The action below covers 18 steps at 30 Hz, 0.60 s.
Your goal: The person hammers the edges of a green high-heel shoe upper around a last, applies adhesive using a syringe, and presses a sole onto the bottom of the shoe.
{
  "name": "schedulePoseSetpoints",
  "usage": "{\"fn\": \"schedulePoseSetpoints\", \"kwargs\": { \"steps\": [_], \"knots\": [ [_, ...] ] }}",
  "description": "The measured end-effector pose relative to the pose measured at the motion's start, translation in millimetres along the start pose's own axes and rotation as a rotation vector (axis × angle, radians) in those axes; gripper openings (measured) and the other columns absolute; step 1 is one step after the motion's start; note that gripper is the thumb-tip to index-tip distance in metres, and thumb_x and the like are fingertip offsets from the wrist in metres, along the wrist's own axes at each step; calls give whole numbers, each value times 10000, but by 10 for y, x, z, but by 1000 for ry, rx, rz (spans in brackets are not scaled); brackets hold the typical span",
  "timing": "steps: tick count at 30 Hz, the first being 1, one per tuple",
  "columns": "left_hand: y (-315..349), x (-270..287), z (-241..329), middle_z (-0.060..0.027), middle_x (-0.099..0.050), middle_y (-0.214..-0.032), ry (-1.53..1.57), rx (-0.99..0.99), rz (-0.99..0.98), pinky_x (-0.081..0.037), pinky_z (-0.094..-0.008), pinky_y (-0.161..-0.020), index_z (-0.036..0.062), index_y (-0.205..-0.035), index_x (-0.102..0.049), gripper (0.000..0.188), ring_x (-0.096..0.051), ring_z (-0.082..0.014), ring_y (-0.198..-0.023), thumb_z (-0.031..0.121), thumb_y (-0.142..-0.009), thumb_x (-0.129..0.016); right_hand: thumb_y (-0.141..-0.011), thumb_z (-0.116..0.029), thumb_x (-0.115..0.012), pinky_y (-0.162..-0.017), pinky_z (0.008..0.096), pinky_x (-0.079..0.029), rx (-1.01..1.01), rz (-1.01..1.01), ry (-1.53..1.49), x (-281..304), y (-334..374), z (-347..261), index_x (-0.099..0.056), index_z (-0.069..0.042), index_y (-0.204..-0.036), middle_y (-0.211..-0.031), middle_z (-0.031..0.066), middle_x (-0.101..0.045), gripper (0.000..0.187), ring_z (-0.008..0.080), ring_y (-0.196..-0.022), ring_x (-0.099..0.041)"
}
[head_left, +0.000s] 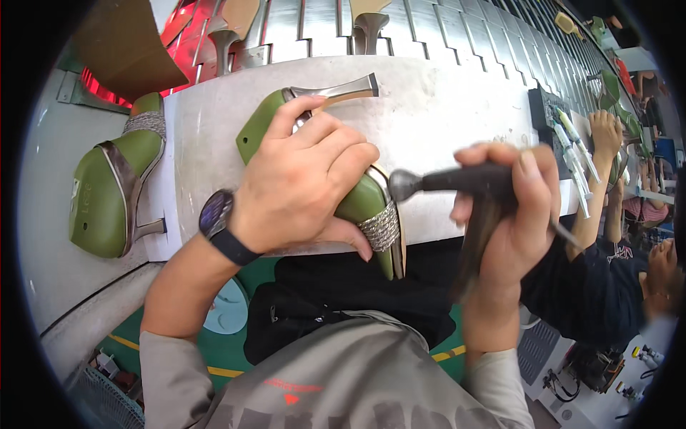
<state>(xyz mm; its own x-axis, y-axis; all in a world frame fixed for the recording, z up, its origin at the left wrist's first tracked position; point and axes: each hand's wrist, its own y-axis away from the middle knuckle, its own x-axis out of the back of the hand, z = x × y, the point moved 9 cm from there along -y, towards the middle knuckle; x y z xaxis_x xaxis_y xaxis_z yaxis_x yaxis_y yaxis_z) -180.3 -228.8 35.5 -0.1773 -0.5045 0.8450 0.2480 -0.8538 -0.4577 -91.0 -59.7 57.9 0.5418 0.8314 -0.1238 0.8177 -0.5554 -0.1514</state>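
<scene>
My left hand (307, 175), with a dark watch on its wrist, is wrapped over a high-heeled shoe on a green shoe last (361, 201). The shoe lies on its side on the white worktable (436, 100), its sole edge turned to the right. Its metallic heel (343, 86) points to the upper right, and a silvery woven strap (379, 227) crosses the toe near the front edge. My right hand (518, 222) grips a hammer (457, 180), slightly blurred. The round hammer face is at the sole edge; whether it touches, I cannot tell.
Another green-lasted heeled shoe (114, 189) rests at the left. Beyond the table runs a slatted metal conveyor (429, 32) carrying heeled soles (369, 21). Syringe-like tubes (574, 154) stand by a dark holder (544, 114) at the right. A co-worker's arm (597, 179) is close by there.
</scene>
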Motion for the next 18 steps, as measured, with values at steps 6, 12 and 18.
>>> {"fn": "schedulePoseSetpoints", "kwargs": {
  "steps": [6, 12, 18],
  "knots": [
    [78, 39, -28, -60, -676, -1057, -10, 1, 33, -403, -543, -1143, 62, -1139, -661, 934, -661, -298, -1025, 759, -534, -802, -1104, -239, -456, -590, 258, -545, 366, 163, 488, 55, 46, -653, -620, 87, -1161, -1081, 266, -712, 369, 183, -635, -653],
    [39, 16, -18, -62, -673, -1050, 6, 15, 35, -420, -528, -1119, 61, -1126, -665, 929, -660, -291, -1015, 745, -517, -819, -1105, -250, -467, -627, 293, -591, 135, 11, 9, -49, 180, -84, -592, 62, -1154, -966, 241, -757, 340, 174, -610, -660],
    [116, 29, -63, -62, -668, -1042, 8, 13, 65, -420, -522, -1117, 56, -1122, -660, 933, -660, -286, -1015, 742, -510, -818, -1109, -318, -433, -568, 258, -535, 321, 94, 205, 128, 80, -436, -661, 55, -1098, -1020, 219, -736, 437, 141, -578, -622]
  ]
}}
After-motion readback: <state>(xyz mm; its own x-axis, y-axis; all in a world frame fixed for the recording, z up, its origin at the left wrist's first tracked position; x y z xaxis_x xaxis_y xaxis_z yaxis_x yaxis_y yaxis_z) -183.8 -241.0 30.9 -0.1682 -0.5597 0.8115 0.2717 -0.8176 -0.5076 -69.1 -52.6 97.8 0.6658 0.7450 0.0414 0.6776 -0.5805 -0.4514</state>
